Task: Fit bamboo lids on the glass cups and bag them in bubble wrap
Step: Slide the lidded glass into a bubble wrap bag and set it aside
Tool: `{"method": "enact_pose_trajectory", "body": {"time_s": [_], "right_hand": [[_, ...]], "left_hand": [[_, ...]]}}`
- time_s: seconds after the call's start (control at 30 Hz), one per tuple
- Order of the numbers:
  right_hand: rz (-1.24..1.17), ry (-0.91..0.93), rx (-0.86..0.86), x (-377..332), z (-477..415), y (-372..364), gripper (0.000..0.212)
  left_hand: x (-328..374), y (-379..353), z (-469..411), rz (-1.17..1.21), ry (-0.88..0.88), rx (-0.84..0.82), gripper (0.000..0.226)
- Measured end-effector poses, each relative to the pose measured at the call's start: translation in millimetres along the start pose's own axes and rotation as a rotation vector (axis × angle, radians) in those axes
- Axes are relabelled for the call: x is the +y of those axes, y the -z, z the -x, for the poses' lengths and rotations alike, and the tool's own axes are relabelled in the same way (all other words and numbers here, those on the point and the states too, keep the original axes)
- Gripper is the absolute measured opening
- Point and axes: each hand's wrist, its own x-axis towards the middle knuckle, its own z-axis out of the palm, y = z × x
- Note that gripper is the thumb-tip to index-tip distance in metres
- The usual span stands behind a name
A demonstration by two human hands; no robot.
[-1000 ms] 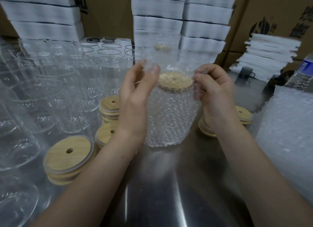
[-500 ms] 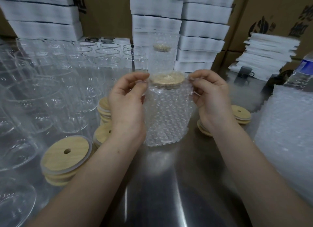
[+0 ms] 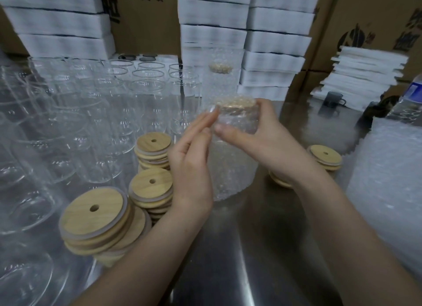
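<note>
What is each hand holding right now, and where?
The right hand grips the bubble-wrapped cup around its top, just under the lid. The left hand is open beside it.

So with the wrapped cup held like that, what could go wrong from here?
Only the right hand has a grip on the wrapped cup, up near its bamboo lid; the left hand is open beside it, so the slick bubble wrap could slip. A swing left could knock the lid stacks or the bare glass cups.
</note>
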Motion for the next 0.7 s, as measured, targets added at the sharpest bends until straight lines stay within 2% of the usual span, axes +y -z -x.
{"method": "enact_pose_trajectory", "body": {"time_s": [0.03,0.1,0.2,0.33,0.47,0.57,0.7], "right_hand": [[-0.045,-0.006,-0.024,3,-2,-3,0.109],[-0.148,-0.011,-0.02,8,-6,-3,0.095],[-0.247,-0.028,0.07,16,-16,1,0.085],[-0.179,-0.08,0.31,22,-45,4,0.08],[-0.169,-0.123,0.59,29,-92,13,0.086],[-0.185,-0.177,0.691,37,-127,14,0.093],[-0.162,-0.21,0.764,57,-164,11,0.081]], "left_hand": [[-2,0,1,-0.039,-0.02,-0.017,0.037],[-6,1,2,-0.066,-0.046,-0.061,0.034],[-8,-3,5,-0.078,-0.056,-0.092,0.032],[-27,-3,12,-0.551,-0.309,-0.159,0.035],[-39,-1,15,-0.79,-0.275,-0.312,0.026],[-43,2,14,-0.907,-0.287,-0.435,0.024],[-46,4,12,-0.976,-0.312,-0.501,0.023]]}}
